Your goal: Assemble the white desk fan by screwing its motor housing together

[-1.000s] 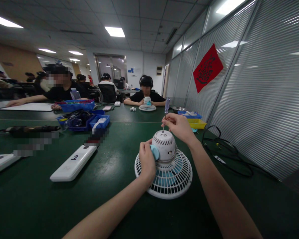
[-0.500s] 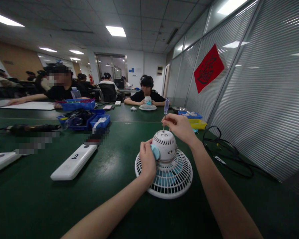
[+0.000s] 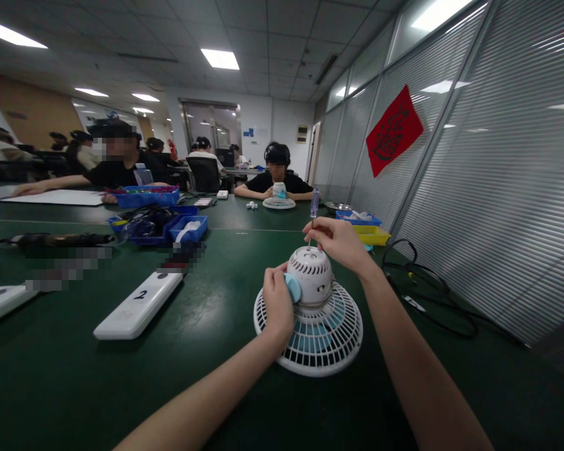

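Observation:
A white fan head (image 3: 316, 285) lies face down on the green table, its round grille (image 3: 329, 360) underneath and pale blue blades showing through the bars. My left hand (image 3: 278, 297) is closed around the left side of the motor housing, beside a light blue knob (image 3: 292, 287). Above the housing, my right hand (image 3: 334, 239) pinches the shaft of a screwdriver (image 3: 314, 205). The screwdriver stands nearly upright, clear handle up, and its tip meets the top of the housing.
White power strips (image 3: 138, 305) lie to the left. Blue bins (image 3: 188, 229) with cables and parts stand behind them. At right are a yellow tray (image 3: 372, 235) and a coiled black cable (image 3: 432, 294). Across the table, a person sits behind another fan head (image 3: 279, 199).
The right hand and the screwdriver have shifted very slightly downward, with the handle a little lower. The left hand and fan head stay in place.

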### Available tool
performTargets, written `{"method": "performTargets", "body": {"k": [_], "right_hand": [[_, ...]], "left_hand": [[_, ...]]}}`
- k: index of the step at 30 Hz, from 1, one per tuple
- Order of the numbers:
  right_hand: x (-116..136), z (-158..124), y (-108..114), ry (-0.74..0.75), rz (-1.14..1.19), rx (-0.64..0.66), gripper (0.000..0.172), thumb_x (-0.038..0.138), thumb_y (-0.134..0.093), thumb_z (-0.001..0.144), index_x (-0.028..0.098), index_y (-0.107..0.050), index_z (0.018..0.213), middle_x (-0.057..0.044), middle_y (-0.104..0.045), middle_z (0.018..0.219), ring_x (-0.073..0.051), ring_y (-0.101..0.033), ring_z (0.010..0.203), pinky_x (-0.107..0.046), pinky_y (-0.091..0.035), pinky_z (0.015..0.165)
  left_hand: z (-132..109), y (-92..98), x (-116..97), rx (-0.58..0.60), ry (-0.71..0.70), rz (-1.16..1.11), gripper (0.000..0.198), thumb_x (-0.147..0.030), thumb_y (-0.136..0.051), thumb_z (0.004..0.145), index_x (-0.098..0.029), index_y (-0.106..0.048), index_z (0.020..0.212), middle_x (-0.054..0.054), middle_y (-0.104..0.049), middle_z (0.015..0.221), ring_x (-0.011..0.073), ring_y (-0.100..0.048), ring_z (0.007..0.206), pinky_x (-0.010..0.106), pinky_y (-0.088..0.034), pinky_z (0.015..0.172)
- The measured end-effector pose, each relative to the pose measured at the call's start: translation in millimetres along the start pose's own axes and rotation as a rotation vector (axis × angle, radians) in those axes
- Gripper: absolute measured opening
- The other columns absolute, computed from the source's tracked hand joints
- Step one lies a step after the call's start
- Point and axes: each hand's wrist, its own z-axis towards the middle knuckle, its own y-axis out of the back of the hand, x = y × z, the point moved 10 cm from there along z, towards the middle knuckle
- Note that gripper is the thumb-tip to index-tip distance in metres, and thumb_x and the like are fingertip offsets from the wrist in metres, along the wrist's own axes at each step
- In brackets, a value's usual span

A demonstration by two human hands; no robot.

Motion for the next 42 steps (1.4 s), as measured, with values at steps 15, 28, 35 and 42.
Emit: {"method": "performTargets", "body": {"k": [15,28,35,42], "right_hand": [[-8.9,-0.6,6.7,-0.086,0.11,-0.085,0.015,0.029,-0.062,0.077,0.017,-0.053,0.073,-0.005,-0.069,0.067,-0.011,-0.057,0.049,-0.021,-0.041,0.044],[-15.3,3.3,3.7,-0.098,0.149,-0.03,0.014,0.023,-0.053,0.08,0.014,-0.06,0.072,-0.007,-0.071,0.079,-0.007,-0.05,0.045,-0.023,-0.04,0.046],[-11.1,1.9,12.0,-0.098,-0.038,-0.08,0.017,0.028,-0.055,0.081,0.015,-0.061,0.072,-0.005,-0.068,0.072,-0.01,-0.053,0.049,-0.025,-0.041,0.049],[-18.1,0.7,10.0,-0.14,0.108,-0.116,0.017,0.031,-0.063,0.076,0.017,-0.053,0.073,-0.005,-0.067,0.068,-0.011,-0.054,0.048,-0.022,-0.04,0.043]], "left_hand": [[0.6,0.3,0.6,0.002,-0.012,0.01,0.023,-0.024,-0.036,0.086,-0.018,-0.059,0.082,0.004,-0.065,0.091,0.0182,-0.058,0.093,0.031,-0.043,0.088],[1.2,0.8,3.5,-0.003,-0.006,-0.002,0.023,-0.026,-0.037,0.086,-0.018,-0.059,0.084,0.003,-0.064,0.091,0.0177,-0.058,0.093,0.03,-0.043,0.088],[-0.2,1.4,0.8,-0.009,-0.008,-0.003,0.023,-0.025,-0.038,0.086,-0.019,-0.059,0.082,0.003,-0.065,0.089,0.0178,-0.06,0.092,0.031,-0.044,0.087],[-0.6,-0.4,-1.3,0.002,-0.008,0.017,0.023,-0.025,-0.036,0.086,-0.018,-0.059,0.083,0.004,-0.065,0.091,0.0175,-0.059,0.094,0.03,-0.043,0.089]]}}
